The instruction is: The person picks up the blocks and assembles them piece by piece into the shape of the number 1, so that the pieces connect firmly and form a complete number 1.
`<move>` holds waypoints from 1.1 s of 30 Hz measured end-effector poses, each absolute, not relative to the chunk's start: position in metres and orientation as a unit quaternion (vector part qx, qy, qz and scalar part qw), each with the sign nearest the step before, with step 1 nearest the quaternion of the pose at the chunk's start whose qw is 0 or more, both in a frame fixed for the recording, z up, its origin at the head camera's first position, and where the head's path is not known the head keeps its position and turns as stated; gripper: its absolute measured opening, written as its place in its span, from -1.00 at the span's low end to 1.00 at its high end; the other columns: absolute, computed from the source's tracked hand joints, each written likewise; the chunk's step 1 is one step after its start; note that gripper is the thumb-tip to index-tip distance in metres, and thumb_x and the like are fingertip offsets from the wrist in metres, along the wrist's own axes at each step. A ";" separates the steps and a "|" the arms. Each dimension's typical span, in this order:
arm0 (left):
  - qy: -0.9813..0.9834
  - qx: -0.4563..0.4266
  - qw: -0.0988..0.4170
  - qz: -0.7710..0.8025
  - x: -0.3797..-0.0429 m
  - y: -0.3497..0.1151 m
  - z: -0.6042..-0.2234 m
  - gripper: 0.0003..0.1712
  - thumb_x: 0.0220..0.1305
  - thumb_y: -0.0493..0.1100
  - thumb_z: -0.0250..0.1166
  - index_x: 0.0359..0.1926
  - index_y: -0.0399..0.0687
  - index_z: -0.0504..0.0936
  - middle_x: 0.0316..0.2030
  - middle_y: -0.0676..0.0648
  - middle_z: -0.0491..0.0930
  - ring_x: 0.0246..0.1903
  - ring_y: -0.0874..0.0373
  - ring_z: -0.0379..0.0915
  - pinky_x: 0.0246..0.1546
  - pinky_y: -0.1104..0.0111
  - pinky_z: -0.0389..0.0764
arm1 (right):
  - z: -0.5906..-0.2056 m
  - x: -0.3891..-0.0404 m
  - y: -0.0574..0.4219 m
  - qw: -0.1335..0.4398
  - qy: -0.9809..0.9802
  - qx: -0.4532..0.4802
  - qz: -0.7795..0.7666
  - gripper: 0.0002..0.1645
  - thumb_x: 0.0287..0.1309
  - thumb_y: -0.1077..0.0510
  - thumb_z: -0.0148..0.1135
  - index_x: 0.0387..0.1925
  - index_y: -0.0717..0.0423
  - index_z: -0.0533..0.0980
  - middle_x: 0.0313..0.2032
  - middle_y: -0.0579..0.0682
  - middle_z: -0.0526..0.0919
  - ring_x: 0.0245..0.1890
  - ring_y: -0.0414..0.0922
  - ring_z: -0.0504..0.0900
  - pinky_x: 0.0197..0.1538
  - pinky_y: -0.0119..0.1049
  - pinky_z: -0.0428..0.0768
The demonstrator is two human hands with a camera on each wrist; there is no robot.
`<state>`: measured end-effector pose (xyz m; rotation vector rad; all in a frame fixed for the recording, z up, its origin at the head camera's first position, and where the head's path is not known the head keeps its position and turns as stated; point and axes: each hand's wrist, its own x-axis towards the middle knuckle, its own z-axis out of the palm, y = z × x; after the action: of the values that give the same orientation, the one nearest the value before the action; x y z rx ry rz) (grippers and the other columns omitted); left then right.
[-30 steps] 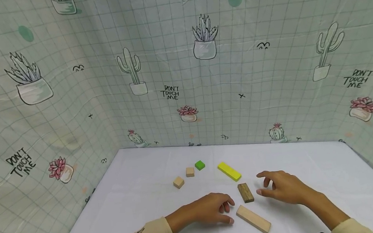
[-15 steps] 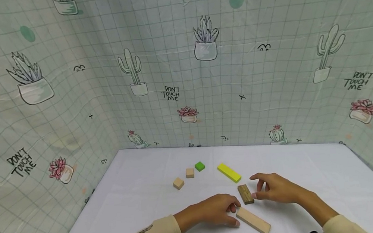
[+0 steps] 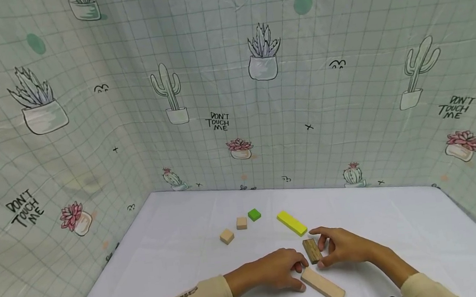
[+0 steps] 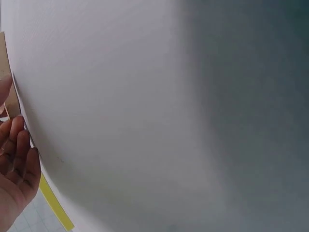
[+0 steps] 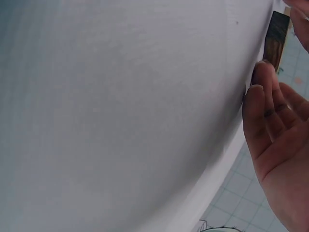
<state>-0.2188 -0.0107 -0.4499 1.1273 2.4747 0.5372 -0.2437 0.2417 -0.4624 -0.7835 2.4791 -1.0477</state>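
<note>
In the head view my left hand (image 3: 277,269) lies palm down at the near end of a long light wooden block (image 3: 322,285). Its thumb and fingertips curve on either side of that end; whether they touch the block is unclear. My right hand (image 3: 344,245) reaches in from the right to a short dark brown wooden block (image 3: 312,250), fingers bent loosely, thumb by the block's near end. A firm hold does not show. The right wrist view shows the dark block (image 5: 276,41) beyond the fingers; in the left wrist view the light block (image 4: 13,107) sits at the edge.
A yellow block (image 3: 291,223) lies beyond the dark one. Farther left are a green block (image 3: 254,214) and two small light wooden cubes, one (image 3: 242,223) behind the other (image 3: 227,236). A patterned cloth (image 3: 233,96) stands around the white table (image 3: 179,250).
My right hand has moved left, and its fingers have come around the dark block. My left hand has shifted slightly right to the light block's end. The blocks have stayed in place.
</note>
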 end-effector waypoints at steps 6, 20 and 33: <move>0.879 0.403 0.190 0.171 -0.217 -0.007 -0.452 -0.54 0.19 -0.03 0.49 0.10 0.01 0.62 -0.33 0.24 0.48 -0.31 0.47 0.31 -0.17 0.58 0.41 | -0.467 -0.241 0.240 0.166 0.866 -0.286 -0.376 -0.01 0.00 0.03 0.56 0.35 0.37 0.29 -0.20 -0.05 0.54 -0.46 -0.33 0.48 -0.34 -0.43 0.50; 0.871 0.406 0.202 0.187 -0.222 -0.008 -0.454 -0.65 0.21 -0.07 0.48 0.00 0.01 0.66 -0.35 0.24 0.47 -0.34 0.47 0.33 -0.21 0.59 0.42 | -0.465 -0.239 0.236 0.170 0.866 -0.280 -0.379 0.00 -0.03 0.07 0.58 0.34 0.41 0.29 -0.19 -0.01 0.54 -0.47 -0.32 0.48 -0.38 -0.44 0.48; 0.871 0.398 0.205 0.202 -0.217 -0.015 -0.455 -0.75 0.17 -0.06 0.50 -0.20 0.05 0.62 -0.42 0.26 0.43 -0.41 0.48 0.31 -0.29 0.60 0.41 | -0.466 -0.241 0.236 0.158 0.875 -0.282 -0.361 0.01 -0.05 0.02 0.59 0.31 0.43 0.32 -0.21 -0.05 0.54 -0.47 -0.34 0.47 -0.39 -0.43 0.49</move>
<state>-0.2168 -0.0151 -0.4555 1.1084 2.4278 0.5634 -0.2406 0.2355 -0.4660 -0.8072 2.5028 -1.0324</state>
